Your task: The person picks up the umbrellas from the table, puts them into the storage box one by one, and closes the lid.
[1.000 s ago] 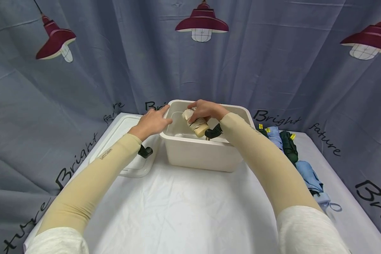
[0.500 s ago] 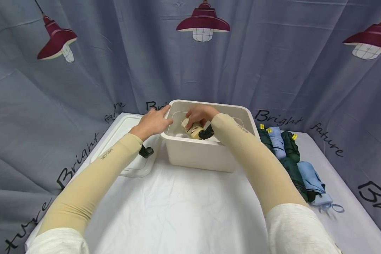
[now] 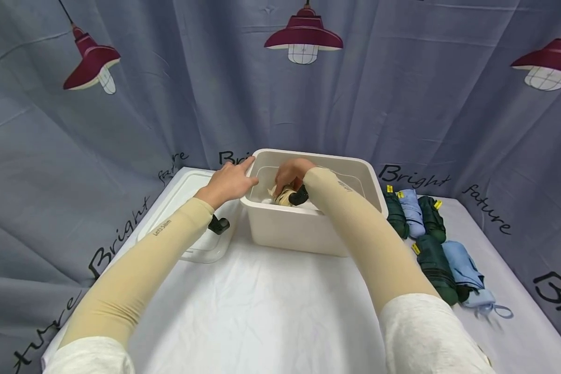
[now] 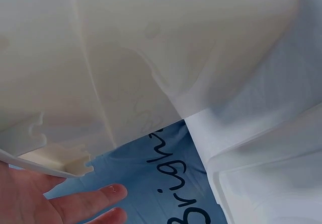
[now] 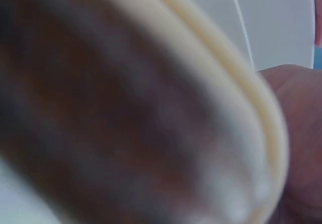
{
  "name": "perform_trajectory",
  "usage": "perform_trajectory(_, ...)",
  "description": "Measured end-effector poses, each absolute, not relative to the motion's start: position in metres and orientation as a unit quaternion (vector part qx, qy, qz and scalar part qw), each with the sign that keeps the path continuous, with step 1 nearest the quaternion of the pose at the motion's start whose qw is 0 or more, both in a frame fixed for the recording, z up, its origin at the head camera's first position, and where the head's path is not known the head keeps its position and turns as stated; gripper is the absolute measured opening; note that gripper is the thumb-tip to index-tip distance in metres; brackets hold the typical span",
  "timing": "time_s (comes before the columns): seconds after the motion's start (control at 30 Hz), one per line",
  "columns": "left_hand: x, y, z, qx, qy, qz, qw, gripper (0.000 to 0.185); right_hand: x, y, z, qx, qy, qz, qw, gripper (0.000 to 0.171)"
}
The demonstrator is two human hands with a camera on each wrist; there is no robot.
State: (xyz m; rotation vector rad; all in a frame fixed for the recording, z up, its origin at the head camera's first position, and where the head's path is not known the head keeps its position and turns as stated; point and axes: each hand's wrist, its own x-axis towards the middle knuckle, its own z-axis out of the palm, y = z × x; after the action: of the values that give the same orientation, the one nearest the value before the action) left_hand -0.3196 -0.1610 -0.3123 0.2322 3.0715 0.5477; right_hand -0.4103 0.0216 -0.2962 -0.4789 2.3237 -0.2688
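Inside the white plastic bin (image 3: 299,228), the right hand (image 3: 292,173) gripped a beige cloth roll (image 3: 284,198) beneath it; the straight-fingered left hand (image 3: 230,181) touched the left edge.

curtain (image 3: 205,104): grey-blue fabric, on 3 sides of the table, hung in soft vertical folds with a few paler creases.

printed lamps: 3, dark red shades over white caged bulbs; left lamp (image 3: 91,65) tilted, centre lamp (image 3: 304,39) upright, right lamp (image 3: 549,59) tilted and cut by the frame edge.

lettering (image 3: 404,176): black script, "bright" and "fature", repeated low along the curtain; part of it also in the left wrist view.

table (image 3: 262,311): 1, white cover, slightly wrinkled, far edge near the curtain.

light: soft, with faint grey shadows on the cover.
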Motion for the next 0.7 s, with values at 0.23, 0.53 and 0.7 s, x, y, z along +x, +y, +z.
perform_trajectory(0.23,-0.32,-0.16,-0.313,0.075,0.982,0.175,0.008,0.072,-0.409,0.014,-0.302,-0.205,0.896,-0.084,0.384,0.018)
perform_trajectory(0.53,-0.319,-0.161,-0.313,0.078,0.981,0.177,0.004,0.072,-0.408,0.005,-0.305,-0.198,0.889,-0.093,0.403,0.015)
perform_trajectory(0.7,-0.319,-0.162,-0.313,0.078,0.981,0.178,0.009,0.072,-0.408,0.001,-0.306,-0.187,0.886,-0.107,0.411,0.015)
